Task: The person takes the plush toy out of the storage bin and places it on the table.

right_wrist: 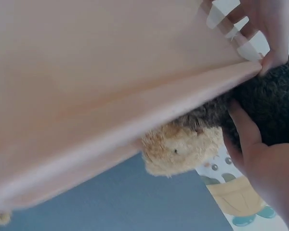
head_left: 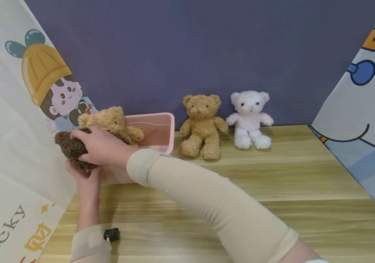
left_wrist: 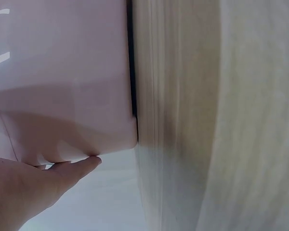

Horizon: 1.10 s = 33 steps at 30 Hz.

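My right hand [head_left: 103, 146] grips a dark brown plush toy [head_left: 70, 148] at the left end of a pink plastic bin [head_left: 171, 133]. In the right wrist view, my right hand [right_wrist: 267, 161] has thumb and fingers around the dark plush [right_wrist: 274, 101], close to the bin's rim [right_wrist: 135, 113]. My left hand [head_left: 85, 179] is below the plush and holds the bin's left end; the left wrist view shows this hand [left_wrist: 33, 187] against the bin wall [left_wrist: 62, 106]. A tan teddy bear [head_left: 108, 120] sits in the bin, partly hidden by my right hand and the plush.
Right of the bin, a second tan teddy bear [head_left: 202, 128] and a white teddy bear [head_left: 250, 120] sit against the dark back panel [head_left: 207, 47]. A printed white panel [head_left: 16, 146] stands close at the left. The wooden table [head_left: 273, 182] extends to the right.
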Each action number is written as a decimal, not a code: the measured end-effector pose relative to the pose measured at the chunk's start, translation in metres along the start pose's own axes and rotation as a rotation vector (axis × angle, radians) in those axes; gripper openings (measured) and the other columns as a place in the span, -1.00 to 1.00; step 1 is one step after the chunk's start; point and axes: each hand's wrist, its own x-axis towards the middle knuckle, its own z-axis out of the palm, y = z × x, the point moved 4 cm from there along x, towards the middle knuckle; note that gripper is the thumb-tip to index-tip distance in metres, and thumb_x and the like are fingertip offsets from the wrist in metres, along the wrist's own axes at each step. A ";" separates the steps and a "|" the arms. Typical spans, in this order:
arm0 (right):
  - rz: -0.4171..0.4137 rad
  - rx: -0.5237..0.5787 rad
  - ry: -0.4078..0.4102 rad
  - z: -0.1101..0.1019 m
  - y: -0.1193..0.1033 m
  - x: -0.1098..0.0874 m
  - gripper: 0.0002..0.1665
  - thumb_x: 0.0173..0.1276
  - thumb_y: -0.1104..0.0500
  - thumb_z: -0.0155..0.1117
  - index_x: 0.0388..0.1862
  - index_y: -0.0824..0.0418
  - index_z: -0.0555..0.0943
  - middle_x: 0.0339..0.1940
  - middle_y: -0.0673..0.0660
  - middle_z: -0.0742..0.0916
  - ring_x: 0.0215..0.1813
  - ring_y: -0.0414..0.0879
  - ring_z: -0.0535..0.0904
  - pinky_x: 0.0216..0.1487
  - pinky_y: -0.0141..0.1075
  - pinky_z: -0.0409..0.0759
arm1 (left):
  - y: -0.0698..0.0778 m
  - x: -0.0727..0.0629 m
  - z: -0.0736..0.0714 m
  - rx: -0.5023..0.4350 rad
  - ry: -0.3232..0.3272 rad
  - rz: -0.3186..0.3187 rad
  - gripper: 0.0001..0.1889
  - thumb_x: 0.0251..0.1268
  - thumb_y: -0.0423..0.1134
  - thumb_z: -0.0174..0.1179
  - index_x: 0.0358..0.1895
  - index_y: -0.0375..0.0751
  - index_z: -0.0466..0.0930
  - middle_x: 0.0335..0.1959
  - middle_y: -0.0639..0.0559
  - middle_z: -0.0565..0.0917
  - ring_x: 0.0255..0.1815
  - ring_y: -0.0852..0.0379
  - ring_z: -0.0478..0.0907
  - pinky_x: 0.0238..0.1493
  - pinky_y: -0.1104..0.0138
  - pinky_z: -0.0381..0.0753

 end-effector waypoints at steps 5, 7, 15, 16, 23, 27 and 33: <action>0.012 0.057 0.055 -0.001 0.006 -0.006 -0.30 0.59 -0.20 0.26 0.60 -0.47 0.24 0.53 -0.17 0.41 0.29 -0.29 0.56 0.28 -0.43 0.59 | -0.001 0.002 0.003 -0.014 -0.013 0.017 0.05 0.56 -0.08 0.25 0.64 0.60 -0.48 0.80 0.19 -0.16 0.81 -0.04 -0.05 0.77 -0.01 0.10; 0.007 0.064 0.088 -0.003 0.009 -0.009 -0.32 0.59 -0.18 0.27 0.59 -0.46 0.27 0.52 -0.17 0.43 0.28 -0.28 0.58 0.27 -0.43 0.60 | -0.001 0.003 0.005 -0.025 -0.021 0.026 0.02 0.54 -0.08 0.26 0.63 0.60 -0.42 0.80 0.18 -0.11 0.81 -0.04 -0.03 0.76 0.01 0.13; -0.003 0.083 0.128 -0.012 0.012 -0.013 -0.36 0.59 -0.10 0.30 0.55 -0.41 0.34 0.48 -0.20 0.49 0.40 -0.32 0.53 0.32 -0.45 0.57 | -0.003 0.003 0.004 -0.012 0.003 0.018 -0.09 0.52 -0.02 0.28 0.58 0.64 -0.24 0.75 0.05 0.12 0.68 -0.05 0.22 0.45 0.24 0.38; -0.005 0.091 0.130 -0.014 0.013 -0.013 -0.36 0.59 -0.09 0.30 0.55 -0.40 0.35 0.49 -0.19 0.50 0.42 -0.32 0.51 0.34 -0.45 0.57 | -0.003 0.003 0.003 -0.016 0.006 0.016 -0.09 0.52 -0.03 0.28 0.58 0.64 -0.23 0.74 0.03 0.14 0.67 -0.05 0.23 0.40 0.31 0.41; -0.018 0.143 0.163 -0.028 0.018 -0.018 -0.36 0.56 -0.05 0.35 0.54 -0.31 0.39 0.54 -0.18 0.50 0.53 -0.30 0.44 0.43 -0.47 0.49 | -0.003 0.005 -0.001 -0.048 0.014 0.008 -0.10 0.55 -0.12 0.23 0.62 0.52 -0.26 0.73 -0.05 0.12 0.72 -0.08 0.18 0.14 0.58 0.48; -0.002 0.145 0.186 -0.037 0.023 -0.021 -0.35 0.54 -0.06 0.38 0.53 -0.31 0.41 0.58 -0.18 0.49 0.57 -0.29 0.41 0.46 -0.45 0.48 | -0.001 0.007 0.001 -0.061 0.033 0.043 -0.09 0.52 -0.16 0.27 0.63 0.46 -0.20 0.73 -0.07 0.14 0.71 -0.10 0.19 0.19 0.60 0.49; 0.011 0.168 0.237 -0.057 0.030 -0.030 -0.35 0.51 -0.09 0.42 0.51 -0.31 0.42 0.52 -0.20 0.55 0.54 -0.30 0.44 0.47 -0.45 0.47 | -0.003 0.005 0.001 -0.063 0.071 0.031 -0.08 0.49 -0.14 0.32 0.61 0.50 -0.18 0.70 -0.14 0.21 0.67 -0.12 0.25 0.29 0.55 0.48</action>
